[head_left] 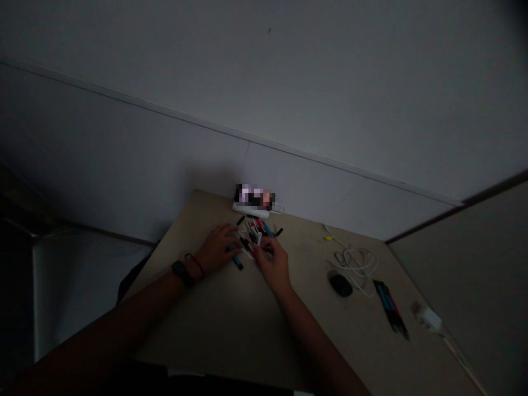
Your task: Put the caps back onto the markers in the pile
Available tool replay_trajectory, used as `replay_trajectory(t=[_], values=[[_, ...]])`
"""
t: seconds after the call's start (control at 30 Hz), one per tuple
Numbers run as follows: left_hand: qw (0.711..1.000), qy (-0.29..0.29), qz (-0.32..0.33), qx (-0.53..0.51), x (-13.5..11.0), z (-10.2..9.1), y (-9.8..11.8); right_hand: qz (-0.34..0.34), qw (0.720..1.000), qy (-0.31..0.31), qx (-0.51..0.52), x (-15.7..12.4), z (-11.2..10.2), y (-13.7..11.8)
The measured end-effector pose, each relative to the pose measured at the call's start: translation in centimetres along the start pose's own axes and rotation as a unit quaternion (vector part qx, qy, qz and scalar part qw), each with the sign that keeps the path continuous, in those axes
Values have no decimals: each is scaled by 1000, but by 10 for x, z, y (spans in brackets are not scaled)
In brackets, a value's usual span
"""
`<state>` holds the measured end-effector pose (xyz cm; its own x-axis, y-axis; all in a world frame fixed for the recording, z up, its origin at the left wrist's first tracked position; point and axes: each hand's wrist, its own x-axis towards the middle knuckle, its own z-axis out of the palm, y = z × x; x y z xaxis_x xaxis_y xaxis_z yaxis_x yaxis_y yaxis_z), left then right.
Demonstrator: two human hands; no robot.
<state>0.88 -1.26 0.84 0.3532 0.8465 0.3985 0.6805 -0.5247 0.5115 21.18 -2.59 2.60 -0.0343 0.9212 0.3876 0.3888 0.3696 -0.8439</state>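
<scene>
A scattered pile of pens and markers [254,234] lies near the far edge of a tan table [231,319]. My left hand [218,248] rests at the pile's left side, fingers curled, with a blue marker [237,262] under its fingertips. A dark watch and a red band are on that wrist. My right hand [272,261] lies on the pile's right side with fingers curled over some pens. The dim light hides what either hand actually grips.
A black mouse [340,284] and a coiled white cable [355,263] lie to the right. Several pens [391,308] lie grouped further right, beside a white plug [429,317]. A white power strip [252,209] sits against the wall.
</scene>
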Motion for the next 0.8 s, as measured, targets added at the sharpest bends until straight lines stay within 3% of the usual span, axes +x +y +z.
replay_trajectory(t=[0.4,0.67,0.8], values=[[1000,-3,-28,-4,0,1,1,4,1000,-17,-10,-3,3,4],[996,-56,-67,-23,4,-6,0,7,1000,-28,-5,-3,3,5],[996,-68,-56,-12,3,-4,-1,6,999,-31,-8,-3,4,7]])
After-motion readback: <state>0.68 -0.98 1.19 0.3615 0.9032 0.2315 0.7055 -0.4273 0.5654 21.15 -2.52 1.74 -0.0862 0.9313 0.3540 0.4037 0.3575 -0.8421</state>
